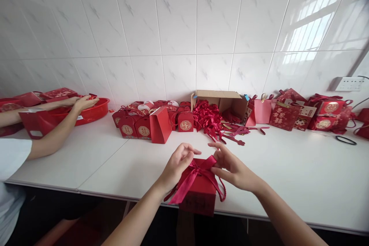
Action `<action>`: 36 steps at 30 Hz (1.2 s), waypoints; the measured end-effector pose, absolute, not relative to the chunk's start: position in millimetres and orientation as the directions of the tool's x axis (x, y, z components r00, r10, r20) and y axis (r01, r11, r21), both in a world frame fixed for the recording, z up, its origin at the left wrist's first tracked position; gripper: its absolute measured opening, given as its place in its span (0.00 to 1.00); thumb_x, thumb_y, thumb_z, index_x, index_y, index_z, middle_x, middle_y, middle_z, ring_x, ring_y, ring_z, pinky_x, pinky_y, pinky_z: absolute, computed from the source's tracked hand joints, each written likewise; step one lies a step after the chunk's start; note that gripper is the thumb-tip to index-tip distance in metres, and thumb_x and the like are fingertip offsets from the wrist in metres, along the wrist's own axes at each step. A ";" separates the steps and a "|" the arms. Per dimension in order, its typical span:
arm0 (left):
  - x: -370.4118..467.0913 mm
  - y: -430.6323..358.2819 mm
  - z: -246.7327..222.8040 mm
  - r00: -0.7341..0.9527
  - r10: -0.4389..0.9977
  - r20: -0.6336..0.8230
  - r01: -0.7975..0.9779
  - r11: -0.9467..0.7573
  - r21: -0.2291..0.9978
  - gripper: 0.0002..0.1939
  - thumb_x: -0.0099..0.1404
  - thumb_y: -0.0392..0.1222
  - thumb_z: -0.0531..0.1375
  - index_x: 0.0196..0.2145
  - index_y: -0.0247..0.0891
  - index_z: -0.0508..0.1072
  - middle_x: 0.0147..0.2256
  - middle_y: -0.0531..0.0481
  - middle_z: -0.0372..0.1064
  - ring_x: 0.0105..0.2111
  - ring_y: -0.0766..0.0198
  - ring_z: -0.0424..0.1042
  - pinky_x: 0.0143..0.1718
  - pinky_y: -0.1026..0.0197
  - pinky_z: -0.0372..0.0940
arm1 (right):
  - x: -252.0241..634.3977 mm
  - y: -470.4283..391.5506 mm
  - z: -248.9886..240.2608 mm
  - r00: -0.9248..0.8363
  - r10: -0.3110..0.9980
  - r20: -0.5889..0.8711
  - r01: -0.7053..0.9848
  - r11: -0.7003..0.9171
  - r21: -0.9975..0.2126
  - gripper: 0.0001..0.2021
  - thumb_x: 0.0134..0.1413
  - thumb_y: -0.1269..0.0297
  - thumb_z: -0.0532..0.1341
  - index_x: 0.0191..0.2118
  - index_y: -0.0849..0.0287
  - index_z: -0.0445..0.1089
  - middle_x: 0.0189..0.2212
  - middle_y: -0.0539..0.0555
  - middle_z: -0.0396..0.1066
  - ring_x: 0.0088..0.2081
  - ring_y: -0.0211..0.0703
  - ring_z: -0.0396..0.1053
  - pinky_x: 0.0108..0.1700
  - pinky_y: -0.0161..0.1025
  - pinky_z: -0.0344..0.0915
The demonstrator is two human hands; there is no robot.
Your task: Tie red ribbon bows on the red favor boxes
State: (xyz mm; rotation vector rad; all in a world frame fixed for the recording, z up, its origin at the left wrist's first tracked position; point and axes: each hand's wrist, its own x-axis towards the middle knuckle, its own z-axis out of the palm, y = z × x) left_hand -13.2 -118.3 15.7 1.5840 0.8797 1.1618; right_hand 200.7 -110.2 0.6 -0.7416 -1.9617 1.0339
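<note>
A red gift box (200, 196) stands at the table's front edge, directly before me. On its top lies a tied crimson ribbon bow (198, 170), one long tail hanging down the front left. A twisted red cord loops out at the box's right side. My left hand (180, 163) is at the left of the bow with its fingers curved and apart, nothing visible gripped. At the bow's right, my right hand (229, 165) has thumb and fingers spread beside a ribbon loop; whether they touch it is unclear.
Behind are small red boxes (144, 126), a ribbon pile (206, 117), an open cardboard box (235, 102) and red gift bags (284, 115). At left, another person's hands (83, 103) work over a red basin (96, 111). A black loop (346, 140) lies right.
</note>
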 end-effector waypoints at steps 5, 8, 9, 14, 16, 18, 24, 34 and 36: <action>-31.9 -114.4 -14.4 0.050 0.973 0.223 -0.051 -0.221 0.974 0.22 0.67 0.59 0.45 0.49 0.41 0.60 0.53 0.40 0.65 0.57 0.54 0.61 0.55 0.51 0.56 | 219.0 -121.7 -18.5 -0.550 0.754 0.360 0.150 0.513 -0.845 0.49 0.47 0.56 0.67 0.67 0.48 0.35 0.57 0.61 0.53 0.57 0.51 0.57 0.55 0.49 0.59; -47.0 -113.3 -35.8 -0.090 0.988 0.127 0.117 -0.116 0.986 0.23 0.66 0.61 0.45 0.45 0.41 0.63 0.51 0.41 0.66 0.56 0.52 0.61 0.55 0.49 0.54 | 204.1 -136.6 -46.5 -0.556 0.773 0.306 0.170 0.466 -0.868 0.66 0.35 0.56 0.73 0.66 0.47 0.19 0.67 0.62 0.32 0.67 0.56 0.38 0.64 0.54 0.44; -50.9 -113.7 -41.1 -0.121 0.985 0.120 0.172 -0.099 0.980 0.22 0.65 0.61 0.47 0.44 0.41 0.63 0.50 0.42 0.65 0.56 0.52 0.61 0.56 0.49 0.54 | 196.2 -141.7 -54.8 -0.531 0.796 0.292 0.175 0.440 -0.881 0.66 0.37 0.56 0.73 0.65 0.48 0.16 0.68 0.62 0.30 0.67 0.55 0.36 0.64 0.55 0.42; -57.3 -117.1 -50.8 -0.177 0.978 0.111 0.310 -0.052 0.949 0.22 0.61 0.60 0.53 0.43 0.41 0.64 0.52 0.42 0.62 0.53 0.50 0.63 0.55 0.50 0.55 | 183.4 -150.6 -72.6 -0.400 0.865 0.302 0.118 0.375 -0.919 0.60 0.46 0.58 0.67 0.64 0.47 0.13 0.65 0.62 0.43 0.63 0.51 0.52 0.60 0.50 0.55; -56.0 -117.5 -51.4 -0.172 0.982 0.074 0.329 -0.014 0.944 0.22 0.60 0.59 0.54 0.45 0.41 0.63 0.54 0.41 0.59 0.53 0.48 0.63 0.54 0.48 0.56 | 205.0 -144.8 -72.8 -0.251 0.924 0.288 0.200 0.341 -0.919 0.59 0.44 0.53 0.66 0.65 0.51 0.15 0.62 0.64 0.50 0.59 0.55 0.59 0.57 0.52 0.60; -54.1 -117.8 -52.6 -0.169 0.983 0.064 0.345 -0.002 0.938 0.22 0.59 0.58 0.56 0.45 0.42 0.62 0.56 0.41 0.56 0.55 0.46 0.60 0.54 0.47 0.56 | 238.0 -136.7 -74.4 0.119 0.959 0.258 0.432 0.183 -0.883 0.60 0.41 0.45 0.64 0.66 0.58 0.17 0.58 0.68 0.54 0.55 0.63 0.63 0.53 0.58 0.61; -50.0 -118.7 -56.9 -0.174 0.978 0.111 0.410 -0.031 0.911 0.21 0.57 0.56 0.57 0.45 0.43 0.64 0.56 0.42 0.57 0.55 0.44 0.60 0.53 0.45 0.58 | 302.0 -127.4 -94.3 0.536 0.772 0.342 0.824 -0.391 -0.409 0.54 0.44 0.33 0.52 0.67 0.71 0.38 0.63 0.75 0.46 0.62 0.73 0.46 0.58 0.63 0.49; -51.8 -116.1 -58.2 -0.149 0.963 0.223 0.447 -0.135 0.884 0.14 0.56 0.52 0.59 0.37 0.43 0.69 0.51 0.43 0.65 0.54 0.48 0.62 0.56 0.44 0.57 | 299.6 -128.2 -100.8 0.465 0.861 0.206 0.871 -0.405 -0.277 0.47 0.49 0.34 0.44 0.66 0.67 0.44 0.63 0.65 0.51 0.64 0.65 0.47 0.61 0.60 0.46; -52.9 -115.6 -60.3 -0.125 0.963 0.239 0.457 -0.158 0.875 0.12 0.57 0.51 0.59 0.35 0.42 0.69 0.51 0.42 0.65 0.55 0.49 0.61 0.58 0.45 0.55 | 299.8 -128.8 -101.2 0.458 0.871 0.179 0.876 -0.408 -0.256 0.47 0.49 0.35 0.43 0.66 0.67 0.46 0.63 0.65 0.51 0.64 0.64 0.46 0.61 0.60 0.45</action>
